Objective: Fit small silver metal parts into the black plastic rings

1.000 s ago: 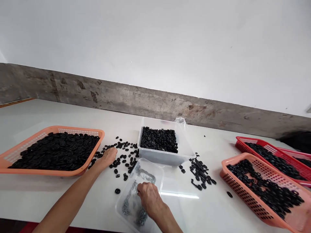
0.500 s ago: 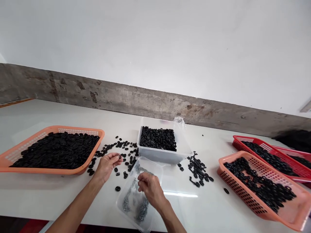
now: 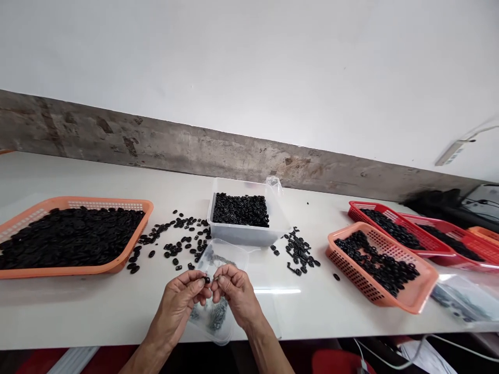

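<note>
My left hand (image 3: 181, 298) and my right hand (image 3: 234, 293) meet fingertip to fingertip near the table's front edge, above a shallow clear plastic tray (image 3: 230, 254) of small grey metal parts. The left hand pinches a small black plastic piece (image 3: 207, 280). The right hand's fingers are pinched against it; what they hold is too small to name. Loose black pieces (image 3: 179, 244) lie scattered on the white table (image 3: 97, 306) just beyond the hands.
An orange basket (image 3: 117, 265) heaped with black pieces stands at the left. A clear tub (image 3: 244, 235) of black pieces sits behind the tray, with a small pile (image 3: 298, 252) to its right. Orange (image 3: 390, 296) and red baskets (image 3: 421, 249) fill the right side. A plastic bag (image 3: 463, 304) lies far right.
My left hand picked a black piece from the scattered ones and came back toward me. My right hand lifted out of the clear tray, and both hands joined. The view shifted right.
</note>
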`<state>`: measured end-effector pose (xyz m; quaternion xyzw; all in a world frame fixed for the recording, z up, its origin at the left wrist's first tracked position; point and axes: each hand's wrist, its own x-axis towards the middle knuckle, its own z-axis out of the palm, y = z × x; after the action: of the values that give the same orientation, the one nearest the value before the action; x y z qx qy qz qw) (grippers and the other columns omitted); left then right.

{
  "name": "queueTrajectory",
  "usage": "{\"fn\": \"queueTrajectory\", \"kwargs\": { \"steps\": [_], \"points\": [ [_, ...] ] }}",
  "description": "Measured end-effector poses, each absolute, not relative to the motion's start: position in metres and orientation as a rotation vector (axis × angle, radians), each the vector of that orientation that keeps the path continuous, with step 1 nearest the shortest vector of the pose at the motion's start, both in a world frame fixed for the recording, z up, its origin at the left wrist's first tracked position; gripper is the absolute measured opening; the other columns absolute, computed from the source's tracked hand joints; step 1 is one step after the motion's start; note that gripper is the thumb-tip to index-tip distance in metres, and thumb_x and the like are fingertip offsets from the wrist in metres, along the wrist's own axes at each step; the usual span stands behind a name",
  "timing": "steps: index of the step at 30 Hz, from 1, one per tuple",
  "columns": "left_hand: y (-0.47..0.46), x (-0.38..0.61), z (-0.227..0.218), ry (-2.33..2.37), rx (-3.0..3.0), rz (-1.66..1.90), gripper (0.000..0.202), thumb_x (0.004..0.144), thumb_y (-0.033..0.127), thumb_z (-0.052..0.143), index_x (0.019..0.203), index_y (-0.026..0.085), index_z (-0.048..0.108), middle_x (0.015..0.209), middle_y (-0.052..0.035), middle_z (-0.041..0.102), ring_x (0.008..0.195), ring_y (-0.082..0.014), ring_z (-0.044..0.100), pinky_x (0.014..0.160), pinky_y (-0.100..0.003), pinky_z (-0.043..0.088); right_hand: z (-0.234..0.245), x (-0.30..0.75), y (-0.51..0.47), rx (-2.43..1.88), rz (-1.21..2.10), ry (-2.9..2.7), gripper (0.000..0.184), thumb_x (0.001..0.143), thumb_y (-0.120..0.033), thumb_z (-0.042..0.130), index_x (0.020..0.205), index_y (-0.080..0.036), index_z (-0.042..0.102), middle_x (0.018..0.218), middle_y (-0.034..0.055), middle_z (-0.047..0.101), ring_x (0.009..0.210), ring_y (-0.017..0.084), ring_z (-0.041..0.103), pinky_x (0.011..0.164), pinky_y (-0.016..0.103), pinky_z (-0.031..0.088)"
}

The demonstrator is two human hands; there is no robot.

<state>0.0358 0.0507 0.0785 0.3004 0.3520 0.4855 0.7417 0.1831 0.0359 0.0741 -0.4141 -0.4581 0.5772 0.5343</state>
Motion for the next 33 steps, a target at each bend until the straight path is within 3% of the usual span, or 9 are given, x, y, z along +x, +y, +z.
{"fn": "queueTrajectory", "kwargs": {
  "steps": [5, 8, 11, 14, 17, 22, 26, 33],
  "points": [
    [0.051, 0.034, 0.076, 0.784, 0.627, 1.086, 0.017, 0.062, 0.019, 0.080, 0.073, 0.012, 0.071, 0.059, -0.0045, 0.072, 0.050, -0.0120, 0.062, 0.047, -0.019, 0.045, 0.076, 0.184, 0.033, -1.037, 1.317, -1.172, 0.037, 0.078, -0.051, 0.062, 0.088, -0.016, 0.054, 0.069, 0.0032, 0.063, 0.053, 0.012, 0.059, 0.058, 0.025, 0.047],
    [0.053, 0.035, 0.076, 0.784, 0.606, 1.094, 0.017, 0.060, 0.018, 0.081, 0.071, 0.012, 0.070, 0.066, -0.0061, 0.075, 0.053, -0.0128, 0.064, 0.050, -0.020, 0.047, 0.074, 0.186, 0.034, -1.145, 1.232, -1.305, 0.034, 0.084, -0.050, 0.053, 0.090, -0.016, 0.052, 0.071, 0.0041, 0.064, 0.056, 0.014, 0.062, 0.059, 0.027, 0.049],
    [0.055, 0.035, 0.076, 0.797, 0.574, 1.083, 0.017, 0.059, 0.017, 0.081, 0.071, 0.012, 0.069, 0.072, -0.0073, 0.076, 0.055, -0.0134, 0.065, 0.050, -0.021, 0.049, 0.074, 0.193, 0.039, -1.342, 1.084, -1.509, 0.022, 0.091, -0.035, 0.045, 0.085, -0.016, 0.053, 0.070, 0.0042, 0.064, 0.059, 0.016, 0.064, 0.059, 0.028, 0.050],
    [0.056, 0.032, 0.074, 0.821, 0.550, 1.080, 0.019, 0.058, 0.016, 0.082, 0.070, 0.012, 0.068, 0.072, -0.0086, 0.076, 0.054, -0.0140, 0.066, 0.050, -0.021, 0.050, 0.071, 0.197, 0.053, -1.621, 0.813, -1.738, 0.007, 0.085, -0.014, 0.052, 0.082, -0.015, 0.058, 0.078, 0.0076, 0.065, 0.077, 0.022, 0.064, 0.071, 0.034, 0.048],
    [0.058, 0.026, 0.072, 0.855, 0.542, 1.095, 0.024, 0.055, 0.016, 0.084, 0.070, 0.011, 0.066, 0.068, -0.0088, 0.076, 0.053, -0.0140, 0.066, 0.050, -0.020, 0.051, 0.064, 0.194, 0.074, -1.852, 0.531, -1.956, 0.014, 0.080, -0.002, 0.054, 0.086, -0.012, 0.062, 0.092, 0.0137, 0.065, 0.095, 0.028, 0.060, 0.081, 0.041, 0.045],
    [0.057, 0.016, 0.072, 0.916, 0.536, 1.136, 0.027, 0.052, 0.016, 0.085, 0.069, 0.011, 0.065, 0.068, -0.0092, 0.076, 0.054, -0.0152, 0.068, 0.051, -0.021, 0.052, 0.046, 0.176, 0.094, -1.963, 0.209, -2.317, 0.017, 0.091, -0.015, 0.056, 0.107, -0.013, 0.059, 0.108, 0.0078, 0.061, 0.099, 0.023, 0.060, 0.083, 0.041, 0.050],
    [0.056, 0.008, 0.072, 0.941, 0.519, 1.166, 0.028, 0.051, 0.015, 0.085, 0.069, 0.012, 0.064, 0.066, -0.0086, 0.076, 0.054, -0.0148, 0.068, 0.052, -0.020, 0.053, 0.038, 0.169, 0.090, -1.935, 0.026, -2.511, 0.015, 0.092, -0.019, 0.056, 0.105, -0.013, 0.060, 0.101, 0.0052, 0.064, 0.090, 0.019, 0.063, 0.078, 0.038, 0.053],
    [0.056, 0.000, 0.066, 0.930, 0.476, 1.179, 0.029, 0.050, 0.013, 0.085, 0.069, 0.012, 0.063, 0.069, -0.0098, 0.077, 0.057, -0.0169, 0.070, 0.055, -0.023, 0.055, 0.035, 0.163, 0.097, -2.019, -0.228, -2.516, 0.022, 0.092, -0.019, 0.057, 0.113, -0.013, 0.057, 0.112, 0.0083, 0.061, 0.096, 0.021, 0.062, 0.078, 0.038, 0.054]
  ]
}}
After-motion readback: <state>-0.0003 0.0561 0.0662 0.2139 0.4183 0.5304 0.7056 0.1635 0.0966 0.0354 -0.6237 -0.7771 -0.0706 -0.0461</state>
